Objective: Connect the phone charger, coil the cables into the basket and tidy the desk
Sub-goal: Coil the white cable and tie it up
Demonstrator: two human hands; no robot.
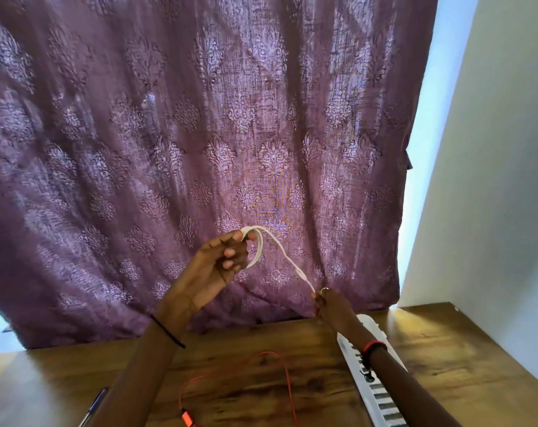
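My left hand (218,263) is raised above the desk and grips a small coil of white cable (258,248). One strand of that cable runs down to the right into my right hand (326,303), which pinches its end. An orange-red cable (287,383) lies in a loop on the wooden desk (246,396) below my arms, with its plug near the bottom edge. No basket or phone is in view.
A white power strip (374,392) lies diagonally on the desk under my right forearm. A blue pen (95,405) lies at the lower left. A purple patterned curtain (200,134) hangs behind the desk, and a pale wall (492,180) stands at the right.
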